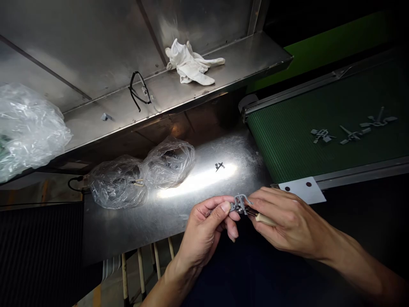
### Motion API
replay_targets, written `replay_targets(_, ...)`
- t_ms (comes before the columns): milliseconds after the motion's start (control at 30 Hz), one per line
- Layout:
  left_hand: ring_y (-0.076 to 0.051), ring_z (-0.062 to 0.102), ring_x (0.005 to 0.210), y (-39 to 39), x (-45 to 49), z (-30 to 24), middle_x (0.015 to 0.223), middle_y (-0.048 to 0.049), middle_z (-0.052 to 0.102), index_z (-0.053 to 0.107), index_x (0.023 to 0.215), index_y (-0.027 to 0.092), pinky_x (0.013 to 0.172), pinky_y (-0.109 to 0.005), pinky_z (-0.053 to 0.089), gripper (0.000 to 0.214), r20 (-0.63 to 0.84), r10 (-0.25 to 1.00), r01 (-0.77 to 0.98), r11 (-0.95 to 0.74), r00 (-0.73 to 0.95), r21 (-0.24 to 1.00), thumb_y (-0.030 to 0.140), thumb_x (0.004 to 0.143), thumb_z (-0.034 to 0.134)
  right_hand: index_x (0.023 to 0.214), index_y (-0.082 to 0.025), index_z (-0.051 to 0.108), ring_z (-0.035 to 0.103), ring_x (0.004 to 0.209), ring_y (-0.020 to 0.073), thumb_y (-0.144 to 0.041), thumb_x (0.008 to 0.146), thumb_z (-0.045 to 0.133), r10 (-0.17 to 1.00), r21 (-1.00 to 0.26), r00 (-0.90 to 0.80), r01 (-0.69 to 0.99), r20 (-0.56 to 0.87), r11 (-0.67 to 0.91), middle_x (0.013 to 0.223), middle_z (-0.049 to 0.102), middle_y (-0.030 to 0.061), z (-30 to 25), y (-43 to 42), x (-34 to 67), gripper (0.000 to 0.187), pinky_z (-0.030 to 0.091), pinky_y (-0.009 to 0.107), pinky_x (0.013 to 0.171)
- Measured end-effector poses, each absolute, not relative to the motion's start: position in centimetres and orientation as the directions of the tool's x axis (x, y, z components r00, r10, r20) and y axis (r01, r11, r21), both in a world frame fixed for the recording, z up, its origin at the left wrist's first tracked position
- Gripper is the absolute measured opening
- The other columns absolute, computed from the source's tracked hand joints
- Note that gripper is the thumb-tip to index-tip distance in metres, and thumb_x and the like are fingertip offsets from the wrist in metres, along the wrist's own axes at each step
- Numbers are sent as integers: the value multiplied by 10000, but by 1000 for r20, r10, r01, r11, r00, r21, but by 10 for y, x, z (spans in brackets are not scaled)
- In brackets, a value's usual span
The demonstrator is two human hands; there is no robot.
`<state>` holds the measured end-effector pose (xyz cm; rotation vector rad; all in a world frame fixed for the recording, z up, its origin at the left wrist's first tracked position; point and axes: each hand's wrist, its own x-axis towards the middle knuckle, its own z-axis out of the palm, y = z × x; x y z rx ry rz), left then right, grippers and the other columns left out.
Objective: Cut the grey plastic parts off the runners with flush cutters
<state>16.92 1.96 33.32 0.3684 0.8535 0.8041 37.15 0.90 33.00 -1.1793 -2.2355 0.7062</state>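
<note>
Between thumb and fingers, my left hand (212,217) pinches a small grey plastic moulded part (242,199) with curved runners. My right hand (284,217) is wrapped round a pair of nippers (264,219) with cream-coloured handles. The metal jaws of the nippers meet the grey part, though my fingers hide much of the tool. On the steel table (128,238) beyond my hands lies a small dark plastic piece (220,166). Several similar grey moulded parts (351,135) rest on the green conveyor belt (287,149) to the right.
Two clear plastic bags (118,181) stand open at the table's back left, one with dark pieces inside. A steel shelf (249,55) above holds white gloves (193,64), black-framed glasses (139,91), a small grey piece (106,117) and a large plastic bag (32,132). A white plate (303,191) sticks out at the conveyor's edge.
</note>
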Motion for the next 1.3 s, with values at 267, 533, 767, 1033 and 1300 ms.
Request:
replay_targets(267, -91, 634, 517, 15, 169, 337, 699, -36, 720, 769, 952, 115, 528, -199, 541, 170, -543, 766, -479, 641, 343, 600, 250, 852, 746, 960, -145, 636, 536, 705, 175, -36, 840, 513, 837, -626, -495, 583, 233, 518, 774, 599, 37, 329, 11, 370, 204, 433, 326, 665)
replay_targets(533, -93, 641, 535, 15, 168, 337, 692, -32, 712, 761, 955, 105, 534, -191, 538, 176, -562, 773, -499, 626, 294, 599, 237, 838, 760, 886, -156, 639, 516, 633, 152, -34, 850, 491, 822, -643, -490, 536, 289, 546, 701, 558, 9, 318, 15, 364, 195, 418, 298, 598)
replay_targets(767, -84, 626, 541, 16, 164, 331, 702, -18, 680, 742, 980, 93, 537, -192, 543, 147, -570, 757, -552, 638, 321, 537, 195, 898, 677, 858, -166, 662, 531, 585, 120, -65, 860, 536, 875, -823, -441, 410, 198, 393, 698, 592, 5, 305, 16, 354, 161, 434, 263, 550)
replay_targets(1033, -79, 631, 547, 20, 162, 326, 728, -18, 676, 726, 994, 80, 526, -183, 552, 146, -580, 729, -575, 666, 364, 476, 147, 930, 613, 1050, -218, 696, 665, 787, 137, -117, 921, 555, 896, -939, -440, 276, 67, 205, 894, 714, 17, 300, 18, 350, 216, 530, 275, 728)
replay_targets(1300, -132, 714, 663, 24, 160, 330, 814, -72, 753, 684, 1001, 109, 560, -202, 594, 114, -608, 699, -554, 696, 376, 458, 142, 894, 667, 1086, -192, 685, 650, 750, 150, -110, 900, 547, 908, -897, -400, 345, 125, 276, 878, 700, 36, 308, 19, 356, 246, 535, 289, 671)
